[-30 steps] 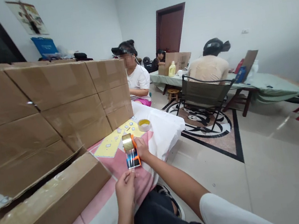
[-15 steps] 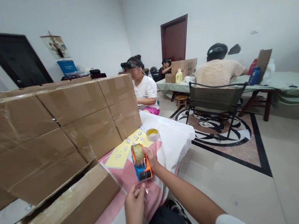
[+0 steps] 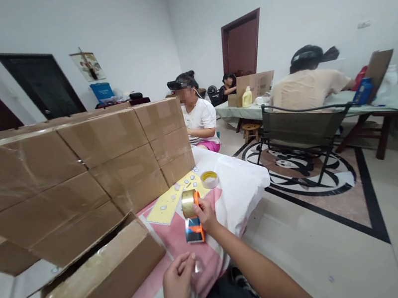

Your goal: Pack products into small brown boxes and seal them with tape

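The person's right forearm slants up and leftward across the pink-and-white cloth (image 3: 166, 227), while the left one rises from the bottom edge. Both hands are beside the long brown cardboard box (image 3: 100, 285), which lies in front of stacked cartons (image 3: 118, 166). The right hand (image 3: 207, 217) has its fingers curled against the side of an orange-and-blue tape dispenser (image 3: 196, 230) loaded with a shiny golden-brown roll (image 3: 188, 204). The dispenser is above and beyond the left hand (image 3: 177, 279), whose thumb and index fingertips are pressed together. A faint clear glint shows beside them; whether they pinch film cannot be told. The right fingertips are partly hidden, and the left forearm is cut off.
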A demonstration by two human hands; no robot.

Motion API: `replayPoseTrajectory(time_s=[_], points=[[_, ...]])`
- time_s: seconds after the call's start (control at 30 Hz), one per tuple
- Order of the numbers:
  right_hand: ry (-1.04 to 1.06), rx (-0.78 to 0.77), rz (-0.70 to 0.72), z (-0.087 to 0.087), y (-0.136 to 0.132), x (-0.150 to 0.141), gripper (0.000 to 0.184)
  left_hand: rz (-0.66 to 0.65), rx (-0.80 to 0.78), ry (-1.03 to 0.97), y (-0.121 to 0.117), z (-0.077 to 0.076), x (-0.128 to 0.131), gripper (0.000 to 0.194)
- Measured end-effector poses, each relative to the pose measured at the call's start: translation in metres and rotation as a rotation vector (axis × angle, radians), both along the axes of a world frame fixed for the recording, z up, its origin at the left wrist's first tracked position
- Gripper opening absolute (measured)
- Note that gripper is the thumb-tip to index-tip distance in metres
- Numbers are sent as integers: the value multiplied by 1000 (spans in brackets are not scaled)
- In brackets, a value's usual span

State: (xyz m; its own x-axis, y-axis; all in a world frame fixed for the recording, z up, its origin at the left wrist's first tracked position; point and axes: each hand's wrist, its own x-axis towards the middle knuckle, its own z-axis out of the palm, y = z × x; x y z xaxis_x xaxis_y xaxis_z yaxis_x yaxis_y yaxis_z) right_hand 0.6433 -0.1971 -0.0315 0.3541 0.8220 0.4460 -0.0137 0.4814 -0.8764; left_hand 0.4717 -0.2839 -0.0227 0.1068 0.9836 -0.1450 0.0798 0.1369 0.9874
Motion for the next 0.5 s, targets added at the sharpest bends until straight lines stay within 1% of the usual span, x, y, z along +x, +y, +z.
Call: replayPoseTrajectory(time_s=[0.13, 0.23, 0.37, 0.5], points=[[12, 15, -6, 1, -1, 0, 34, 9, 63, 41, 0, 1, -4, 60], [66, 2, 17, -1, 0, -1, 35, 13, 94, 81, 2, -4, -2, 61], [164, -44, 22, -3, 2, -2, 40, 25, 68, 110, 7, -13, 6, 64], [284, -105, 52, 0, 5, -3, 42, 44, 112, 126, 7, -16, 14, 60]])
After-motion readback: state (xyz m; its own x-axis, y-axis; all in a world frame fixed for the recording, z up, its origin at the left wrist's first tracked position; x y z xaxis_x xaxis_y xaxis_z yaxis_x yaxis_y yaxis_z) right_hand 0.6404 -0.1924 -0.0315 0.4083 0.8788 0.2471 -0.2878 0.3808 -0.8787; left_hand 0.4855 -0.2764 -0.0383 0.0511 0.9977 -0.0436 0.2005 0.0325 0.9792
